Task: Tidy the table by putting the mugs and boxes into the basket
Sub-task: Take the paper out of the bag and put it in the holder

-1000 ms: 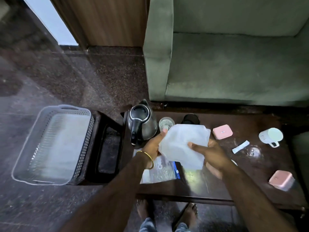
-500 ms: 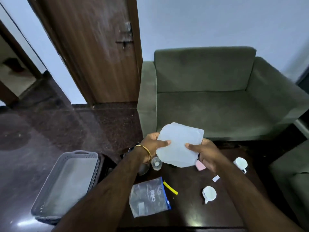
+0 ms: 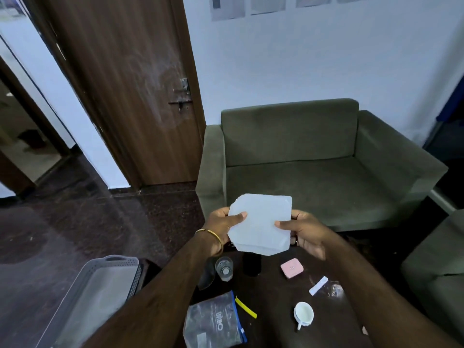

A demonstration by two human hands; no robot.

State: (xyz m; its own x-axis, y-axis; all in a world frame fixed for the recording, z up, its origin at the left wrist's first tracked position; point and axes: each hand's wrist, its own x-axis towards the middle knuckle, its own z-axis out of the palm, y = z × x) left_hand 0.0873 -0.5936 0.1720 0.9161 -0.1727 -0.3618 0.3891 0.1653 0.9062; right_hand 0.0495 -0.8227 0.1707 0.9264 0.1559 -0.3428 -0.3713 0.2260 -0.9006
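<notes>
Since the earlier frame the view has tipped upward and the white folded cloth [image 3: 259, 223] has risen higher above the bench [image 3: 276, 292]. The empty grey basket [image 3: 95, 295] waits at the left. Left hand [image 3: 223, 228] and right hand [image 3: 305, 231] each pinch a cloth edge, thumbs in front, probably to square the fold. The pink box [image 3: 291, 268] and white mug [image 3: 303, 313] remain on the bench.

Left hand [image 3: 224, 226], right hand [image 3: 302, 231] hold white sheet [image 3: 261, 222] above table [image 3: 273, 292].
</notes>
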